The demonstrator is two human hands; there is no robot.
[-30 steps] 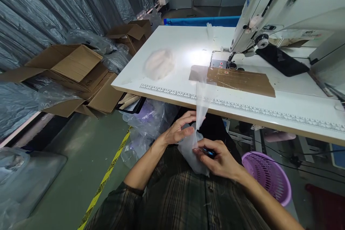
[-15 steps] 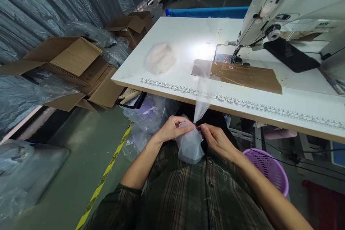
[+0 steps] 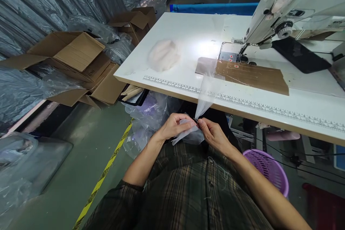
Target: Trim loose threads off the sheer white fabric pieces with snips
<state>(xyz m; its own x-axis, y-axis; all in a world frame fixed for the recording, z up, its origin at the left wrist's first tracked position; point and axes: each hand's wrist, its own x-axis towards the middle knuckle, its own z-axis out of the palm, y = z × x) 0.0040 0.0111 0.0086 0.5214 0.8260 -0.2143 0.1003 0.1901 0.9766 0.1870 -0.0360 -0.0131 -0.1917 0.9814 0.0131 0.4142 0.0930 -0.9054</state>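
My left hand [image 3: 174, 126] and my right hand [image 3: 212, 133] meet in front of my lap, below the table edge. Both pinch a sheer white piece of fabric [image 3: 188, 134] bunched between them. A thin translucent strip of the same fabric [image 3: 206, 91] rises from the pinch up over the edge of the white sewing table [image 3: 185, 28]. A tiny dark object shows at my right fingertips; I cannot make it out. The sewing machine [image 3: 291, 3] stands at the table's right, with a brown cardboard sheet [image 3: 250, 75] in front of its needle.
A fluffy white bundle [image 3: 163, 54] lies on the table's left part. Open cardboard boxes [image 3: 72, 61] and plastic bags [image 3: 149, 115] sit on the green floor to the left. A purple basket [image 3: 269, 169] stands under the table at right. A yellow-black tape line [image 3: 105, 176] crosses the floor.
My right hand rose from low on the fabric bundle to meet my left at the pinch point. The bundle was drawn up and flattened. The view shifted slightly left.
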